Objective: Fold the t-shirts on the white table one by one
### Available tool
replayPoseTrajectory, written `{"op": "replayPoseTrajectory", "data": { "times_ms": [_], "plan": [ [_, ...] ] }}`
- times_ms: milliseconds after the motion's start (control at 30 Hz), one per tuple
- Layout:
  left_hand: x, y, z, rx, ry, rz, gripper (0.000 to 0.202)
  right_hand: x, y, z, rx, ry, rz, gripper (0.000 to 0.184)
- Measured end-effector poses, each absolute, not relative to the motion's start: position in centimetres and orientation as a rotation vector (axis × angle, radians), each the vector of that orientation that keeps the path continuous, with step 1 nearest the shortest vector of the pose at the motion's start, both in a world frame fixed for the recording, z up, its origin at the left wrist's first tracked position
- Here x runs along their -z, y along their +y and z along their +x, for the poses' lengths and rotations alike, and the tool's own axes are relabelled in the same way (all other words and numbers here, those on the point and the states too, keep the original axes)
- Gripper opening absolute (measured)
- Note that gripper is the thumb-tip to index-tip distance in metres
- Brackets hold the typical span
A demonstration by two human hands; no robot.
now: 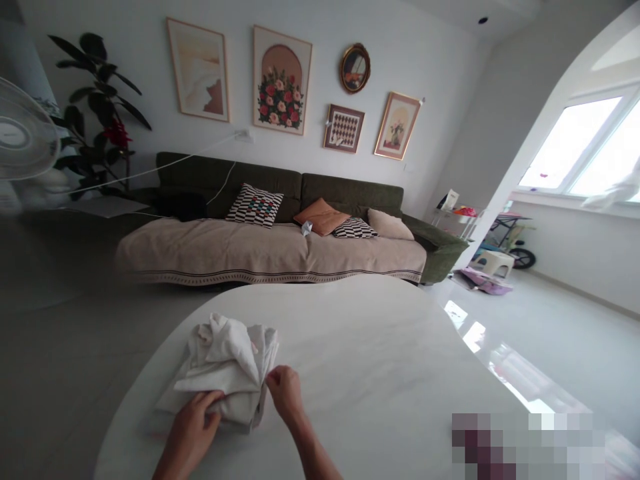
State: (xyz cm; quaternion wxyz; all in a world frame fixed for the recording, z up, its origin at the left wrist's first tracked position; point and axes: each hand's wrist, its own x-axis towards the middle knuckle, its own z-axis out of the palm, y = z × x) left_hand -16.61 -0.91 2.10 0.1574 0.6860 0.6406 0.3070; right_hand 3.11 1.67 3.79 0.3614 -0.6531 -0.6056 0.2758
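Note:
A pile of white folded cloth (pixel 235 373) lies on the left part of the white table (pixel 380 360), its top layer crumpled and bunched. With bent fingers, my left hand (pixel 191 427) holds the near edge of the pile, thumb below the fingers. At the pile's right edge, my right hand (pixel 285 392) is closed in a pinch on the cloth's side. The exact layer each hand grips is hard to make out.
Beyond the table stands a dark green sofa (pixel 350 187) with a beige cover (pixel 240 250) and several cushions. A fan (pixel 25 133) is at the far left. By the window, a white stool (pixel 495 262) stands on the floor. The lower right corner is pixelated.

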Motion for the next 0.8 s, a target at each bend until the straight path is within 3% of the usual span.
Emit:
{"op": "replayPoseTrajectory", "data": {
  "times_ms": [200,367,533,667,800],
  "plan": [
    [-2.6,-0.8,-17.1,-1.0,1.97,1.8,0.035,-7.9,5.9,0.6,-0.873,-1.521,-1.56,0.019],
    [-4.2,-0.6,-18.6,-1.108,2.135,1.719,0.039,-19.4,6.7,0.9,-0.855,-1.538,-1.188,0.01],
    [-4.5,0.6,-20.1,-1.208,2.153,1.639,0.048,-29.3,4.6,7.2,-0.568,-1.368,-0.806,0.019],
    [-2.9,1.6,-20.2,-1.236,2.216,1.775,0.055,-26.8,1.5,17.2,-0.312,-1.184,-1.052,0.025],
    [-1.4,2.5,-20.2,-1.036,2.171,1.935,0.047,-15.9,-1.7,23.9,-0.155,-1.325,-1.871,0.026]
  ]
}}
